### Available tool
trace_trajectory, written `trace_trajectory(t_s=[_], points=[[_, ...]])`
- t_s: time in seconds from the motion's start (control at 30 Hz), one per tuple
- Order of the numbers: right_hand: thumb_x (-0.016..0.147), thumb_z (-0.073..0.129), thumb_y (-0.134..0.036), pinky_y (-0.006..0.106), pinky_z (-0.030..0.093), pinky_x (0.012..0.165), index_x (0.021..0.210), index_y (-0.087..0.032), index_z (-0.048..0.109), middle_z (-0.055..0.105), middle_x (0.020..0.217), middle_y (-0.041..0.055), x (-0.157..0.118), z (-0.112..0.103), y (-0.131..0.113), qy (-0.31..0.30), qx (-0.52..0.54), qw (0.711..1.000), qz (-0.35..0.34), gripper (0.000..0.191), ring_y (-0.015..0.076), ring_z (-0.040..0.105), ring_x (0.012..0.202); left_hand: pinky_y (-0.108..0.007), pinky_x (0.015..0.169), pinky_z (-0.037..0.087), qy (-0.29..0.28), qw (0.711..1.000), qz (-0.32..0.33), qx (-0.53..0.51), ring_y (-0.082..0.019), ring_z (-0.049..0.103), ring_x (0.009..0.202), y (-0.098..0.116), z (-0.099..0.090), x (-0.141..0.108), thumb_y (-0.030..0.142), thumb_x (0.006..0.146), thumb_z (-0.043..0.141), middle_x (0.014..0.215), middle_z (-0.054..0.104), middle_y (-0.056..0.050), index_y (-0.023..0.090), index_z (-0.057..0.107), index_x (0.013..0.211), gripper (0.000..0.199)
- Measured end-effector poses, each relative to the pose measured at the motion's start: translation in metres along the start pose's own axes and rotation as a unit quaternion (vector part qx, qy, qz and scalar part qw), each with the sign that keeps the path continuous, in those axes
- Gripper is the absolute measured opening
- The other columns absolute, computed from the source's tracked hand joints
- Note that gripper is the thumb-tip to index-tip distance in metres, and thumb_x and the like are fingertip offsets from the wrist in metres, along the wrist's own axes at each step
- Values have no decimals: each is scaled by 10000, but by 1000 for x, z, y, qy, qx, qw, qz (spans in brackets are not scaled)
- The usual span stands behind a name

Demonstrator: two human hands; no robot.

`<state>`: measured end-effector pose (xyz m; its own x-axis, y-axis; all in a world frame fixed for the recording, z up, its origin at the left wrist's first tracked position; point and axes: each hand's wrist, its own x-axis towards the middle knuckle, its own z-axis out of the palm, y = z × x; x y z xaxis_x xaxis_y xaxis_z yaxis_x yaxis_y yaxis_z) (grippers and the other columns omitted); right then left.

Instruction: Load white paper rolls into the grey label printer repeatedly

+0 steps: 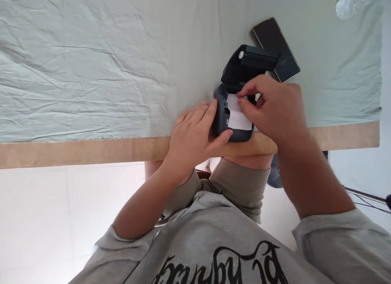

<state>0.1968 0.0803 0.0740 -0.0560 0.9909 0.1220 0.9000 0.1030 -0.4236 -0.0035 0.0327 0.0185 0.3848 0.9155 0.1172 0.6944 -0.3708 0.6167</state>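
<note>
A small dark device (220, 127) lies at the table's front edge with its black lid (233, 68) raised at the far side. White paper (239, 115) fills its open compartment. My left hand (195, 133) rests against the device's left side, fingers spread, the thumb at its near edge. Over the right part of the compartment is my right hand (270, 107), its thumb and forefinger pinched on the far end of the paper.
A dark phone-like object (282, 52) lies behind the device, partly hidden by the lid. Clear plastic (351, 5) shows at the back right. Pale green cloth (122, 64) covers the table up to its wooden front edge (91, 151).
</note>
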Motion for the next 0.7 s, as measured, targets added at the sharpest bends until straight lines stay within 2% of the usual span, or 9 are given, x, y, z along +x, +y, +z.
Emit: trace_trajectory(t_s=[0.1,0.17,0.23,0.33,0.47,0.53,0.57,0.6,0.7], points=[[740,858,-212,436,474,728,890,-325,730,574,624,-10,17,-6,-13,-133,-126,982,40,227,228,550,653,-469,1195,430,2,1000,-2,2,-327,590,1412,-1,0,0,623,1042,477,1521,633,-149,169,496,1576,701],[752,871,-222,398,425,691,962,-339,754,528,619,-15,27,-10,-22,-201,-178,962,60,268,201,500,633,-470,1200,421,-1,1000,0,1,-332,589,1411,-2,0,-1,636,1042,464,1529,623,-164,149,489,1581,726],[764,879,-232,357,354,642,982,-335,762,509,622,-29,35,-12,-26,-237,-205,948,54,269,153,426,597,-480,1201,412,-6,1000,8,-5,-345,579,1419,-3,-1,-2,669,1046,423,1537,610,-187,122,480,1587,771],[721,896,-188,329,286,604,909,-301,757,555,648,-48,40,-16,-25,-239,-178,954,31,259,111,376,578,-494,1192,406,-11,999,20,-25,-353,564,1427,-5,-2,-3,719,1060,303,1533,607,-201,110,469,1593,826],[605,882,-155,316,313,578,832,-283,713,549,598,-83,29,-37,-12,-199,-27,979,-26,311,95,410,540,-497,1180,402,-7,999,22,-49,-359,566,1414,-4,-4,-3,768,1051,122,1508,617,-218,71,473,1588,948],[601,803,-216,307,339,537,866,-291,706,564,640,-86,15,-50,0,-130,127,983,-26,292,79,413,508,-497,1178,400,-5,999,21,-48,-365,570,1407,-3,-4,-3,772,1044,81,1503,617,-230,36,476,1582,994],[618,741,-256,294,324,494,863,-294,697,586,686,-77,6,-55,9,-48,235,971,-2,251,77,405,506,-498,1176,401,-6,999,19,-45,-367,573,1403,-3,-4,-3,768,1046,77,1503,616,-234,25,477,1579,999],[625,691,-315,280,235,435,868,-305,700,582,703,-70,-2,-58,19,58,348,934,50,243,74,371,478,-500,1173,404,-7,999,18,-41,-369,575,1399,-3,-4,-2,762,1049,78,1505,614,-235,21,478,1578,994],[571,584,-361,271,152,393,815,-288,680,594,761,-38,-25,-53,58,164,508,798,281,272,72,376,458,-504,1162,417,-8,999,17,-32,-365,581,1391,-2,-4,-2,741,1060,93,1506,618,-224,40,486,1576,955]])
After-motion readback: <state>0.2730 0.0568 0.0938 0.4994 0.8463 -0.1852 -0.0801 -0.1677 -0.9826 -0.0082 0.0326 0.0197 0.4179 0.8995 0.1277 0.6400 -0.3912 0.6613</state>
